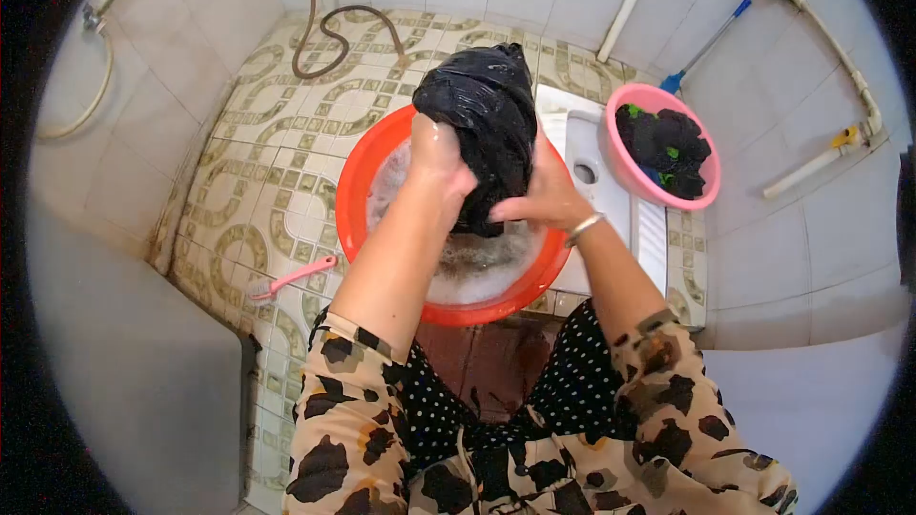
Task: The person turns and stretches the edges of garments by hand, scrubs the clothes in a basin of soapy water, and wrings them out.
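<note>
A bundle of wet black cloth (482, 105), gathered and shiny, is held up over a red basin (355, 219). White suds and greyish water (477, 272) show inside the basin below the cloth. My left hand (441, 157) grips the bundle from its left side, its fingers partly hidden by the cloth. On the opposite side my right hand (546, 191) presses against the bundle, thumb across its lower part; a bangle circles that wrist. What kind of garment the cloth is, I cannot make out.
A pink basin (618, 157) with dark clothes stands on the white squat toilet (654, 248) at right. A pink brush (296, 277) lies on the tiles at left. A brown hose (334, 57) curls behind; a blue-handled brush (706, 46) leans at the wall.
</note>
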Available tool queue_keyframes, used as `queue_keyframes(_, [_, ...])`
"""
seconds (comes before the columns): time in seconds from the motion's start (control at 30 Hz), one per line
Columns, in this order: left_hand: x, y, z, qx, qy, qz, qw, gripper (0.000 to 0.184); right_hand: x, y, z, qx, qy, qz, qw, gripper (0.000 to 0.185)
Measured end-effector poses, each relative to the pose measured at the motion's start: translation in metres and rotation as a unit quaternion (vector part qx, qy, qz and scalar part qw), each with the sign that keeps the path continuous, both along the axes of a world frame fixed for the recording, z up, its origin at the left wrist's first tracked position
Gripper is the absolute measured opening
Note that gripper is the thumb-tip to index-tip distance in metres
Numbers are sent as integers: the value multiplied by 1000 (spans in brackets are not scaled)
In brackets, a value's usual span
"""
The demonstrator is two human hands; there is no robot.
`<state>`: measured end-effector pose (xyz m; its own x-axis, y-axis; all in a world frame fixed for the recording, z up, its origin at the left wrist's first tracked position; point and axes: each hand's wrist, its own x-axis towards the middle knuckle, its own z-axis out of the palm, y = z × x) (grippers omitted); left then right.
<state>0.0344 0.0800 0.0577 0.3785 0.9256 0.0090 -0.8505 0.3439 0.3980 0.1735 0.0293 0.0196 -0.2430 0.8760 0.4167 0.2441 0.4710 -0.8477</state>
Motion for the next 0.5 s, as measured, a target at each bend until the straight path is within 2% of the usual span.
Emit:
queue_keyframes(0.07, [7, 4, -15, -30, 2, 2, 1000, 31, -17, 11, -23, -13, 73, -23, 997, 115])
queue_keyframes(0.1, [9, 3, -20, -56, -1, 3, 998, 32, -18, 14, -30, -2, 34, -75, 997, 108])
queue_keyframes(0.17, [13, 3, -23, -50, 1, 3, 999, 29, -13, 21, -35, -7, 59, -97, 994, 94])
queue_keyframes(0.2, [14, 2, -25, -39, 23, -12, 999, 26, -14, 21, -34, -7, 62, -99, 993, 94])
queue_keyframes(0.23, [13, 2, -26, -27, 47, -27, 998, 23, -15, 22, -34, -40, 128, -109, 985, 81])
queue_keyframes(0.27, [12, 5, -31, 43, 112, -27, 992, 27, -15, 23, -33, -73, 195, -119, 971, 69])
queue_keyframes(0.3, [12, 5, -28, 43, 116, -29, 992, 27, -13, 23, -33, -74, 199, -120, 970, 69])
queue_keyframes(0.37, [9, 3, -21, 177, 178, -28, 968, 38, -5, 22, -29, -215, 360, -52, 906, 50])
queue_keyframes(0.4, [1, 1, -17, 166, 252, -38, 952, 59, -1, 20, -26, -206, 342, -57, 915, 43])
queue_keyframes(0.43, [-6, 2, -22, 167, 254, -41, 952, 59, 4, 20, -28, -204, 345, -59, 914, 43])
queue_keyframes(0.47, [-13, 5, -30, 220, 428, 38, 876, 70, 10, 22, -29, -229, 368, -48, 900, 40])
queue_keyframes(0.5, [-18, 8, -38, 266, 581, 118, 760, 81, 16, 22, -29, -251, 391, -37, 885, 37])
